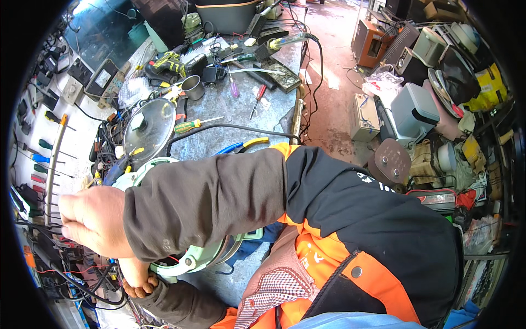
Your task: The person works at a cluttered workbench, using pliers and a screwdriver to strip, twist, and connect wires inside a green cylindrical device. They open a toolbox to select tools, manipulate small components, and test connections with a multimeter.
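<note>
My right hand (93, 222), at the end of a brown sleeve stretched across the bench, is closed at the left. Anything within its fingers is hidden. Just below it, my left hand (133, 268) shows only its wrist and heel above a brown bead bracelet; its fingers are out of sight behind the right hand. Beside both hands and partly under the right forearm lies a mint-green round appliance (192, 261) with a hinge-like bracket. Its inside is mostly covered by my sleeve. A glass lid (159, 123) with a dark rim rests beyond the right forearm.
The bench holds a green-handled screwdriver (187, 126), blue-yellow pliers (255, 141), a steel cup (193, 88) and a power drill (167, 66). A black cable (230, 125) crosses it. Screwdrivers line a rack (56, 159) at left. Piled appliances (413, 109) stand at right.
</note>
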`<state>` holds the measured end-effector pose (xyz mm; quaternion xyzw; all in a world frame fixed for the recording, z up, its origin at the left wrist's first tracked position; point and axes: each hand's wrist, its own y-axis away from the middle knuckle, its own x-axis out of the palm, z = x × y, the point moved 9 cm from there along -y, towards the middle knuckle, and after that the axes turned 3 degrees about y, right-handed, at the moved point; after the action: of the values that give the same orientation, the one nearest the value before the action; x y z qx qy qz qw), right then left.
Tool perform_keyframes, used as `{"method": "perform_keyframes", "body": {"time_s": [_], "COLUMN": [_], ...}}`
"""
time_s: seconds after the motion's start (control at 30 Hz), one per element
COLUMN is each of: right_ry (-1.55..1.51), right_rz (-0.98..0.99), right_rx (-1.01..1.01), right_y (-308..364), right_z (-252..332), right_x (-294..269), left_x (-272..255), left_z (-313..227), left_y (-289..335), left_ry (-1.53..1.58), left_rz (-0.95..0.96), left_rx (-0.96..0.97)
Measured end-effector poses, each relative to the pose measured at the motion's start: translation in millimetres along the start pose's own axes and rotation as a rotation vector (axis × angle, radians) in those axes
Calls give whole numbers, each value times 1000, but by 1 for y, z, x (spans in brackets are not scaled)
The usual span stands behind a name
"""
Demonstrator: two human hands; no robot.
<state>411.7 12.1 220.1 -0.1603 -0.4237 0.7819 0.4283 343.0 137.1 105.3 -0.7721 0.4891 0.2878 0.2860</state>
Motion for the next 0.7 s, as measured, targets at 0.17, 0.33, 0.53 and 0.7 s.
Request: {"method": "perform_keyframes", "body": {"time_s": [0.17,0.33,0.53,0.7], "right_ry": [-711,-226,84,-532], "right_rz": [888,250,-75,602], "right_rx": [723,220,-153,519], "right_y": [4,-11,4,-19], "right_z": [-38,-22,16,-22], "right_x": [51,12,-13,28], "left_x": [16,4,6,7], "left_z": [-6,-11,-14,-14], "left_y": [-9,-1,-8,-4], "left_ry": [98,42,-22,33], "left_rz": [157,139,39,140], "left_rx": [117,14,48,23]}}
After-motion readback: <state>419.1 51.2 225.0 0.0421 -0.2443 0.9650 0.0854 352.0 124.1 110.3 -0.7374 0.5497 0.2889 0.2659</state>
